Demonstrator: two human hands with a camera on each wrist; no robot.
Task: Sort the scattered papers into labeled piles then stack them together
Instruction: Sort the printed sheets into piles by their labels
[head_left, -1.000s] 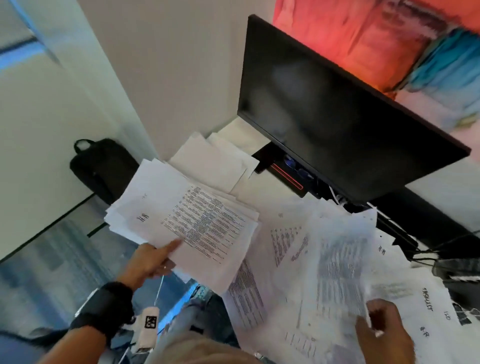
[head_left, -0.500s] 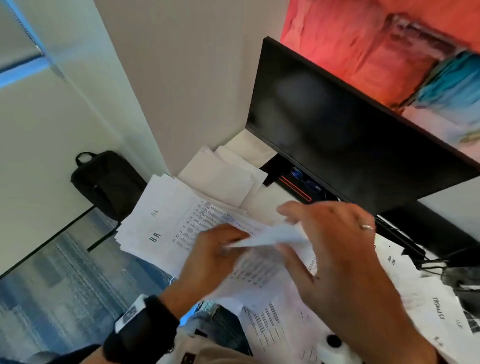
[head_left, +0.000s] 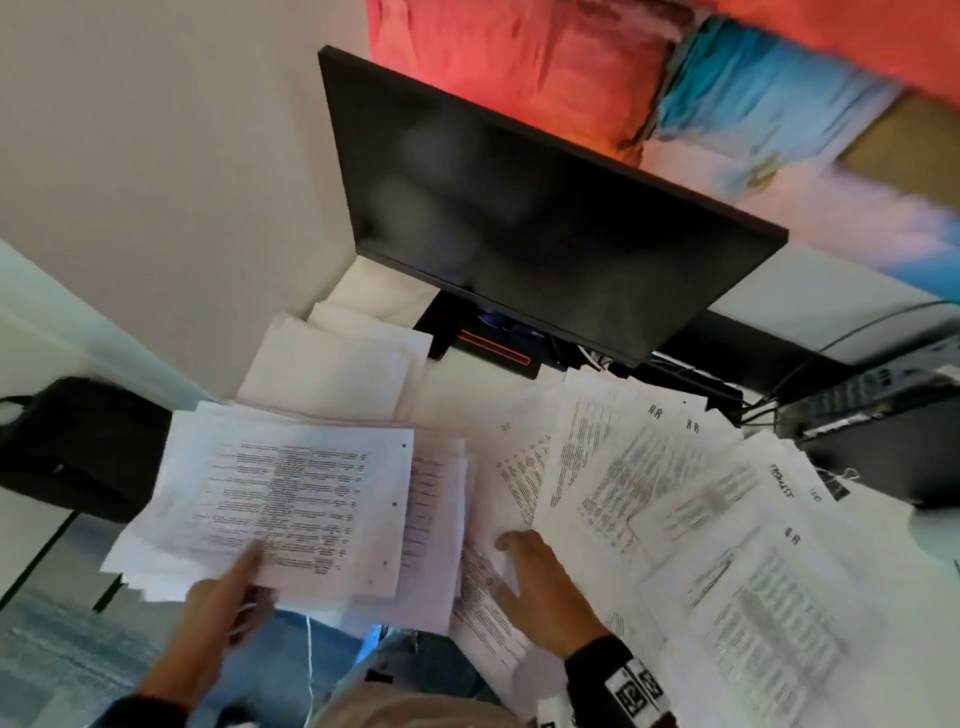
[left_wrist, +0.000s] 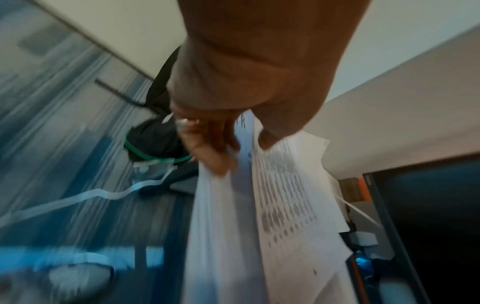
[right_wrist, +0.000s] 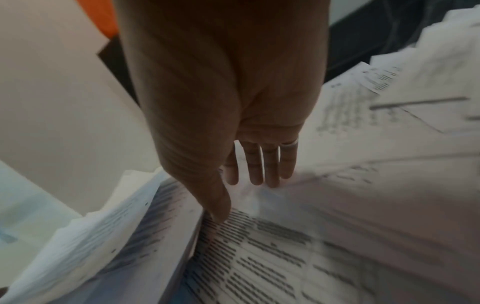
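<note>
So right now my left hand (head_left: 221, 605) has a fat sheaf of printed pages (head_left: 280, 512) pinched at the near edge, thumb on top and fingers underneath, held out past the desk's left end over the floor. The left wrist view shows the same thing, sheets fanning away from the thumb (left_wrist: 270, 135). My right hand (head_left: 540, 597) is flat and relaxed, fingers (right_wrist: 270, 164) straight, resting on the loose papers (head_left: 675, 519) still spread over the desk below the monitor (head_left: 519, 208), not gripping anything. A small blank pile (head_left: 332, 364) sits near the wall.

Handling-wise I'd guess this stuff is light, floppy and slidey. The held sheaf is already uneven, so sheets could slip out if the pinch eases. For the next page I'd slide one free with a fingertip, then take it by a corner or edge, since a flat sheet won't lift easily
</note>
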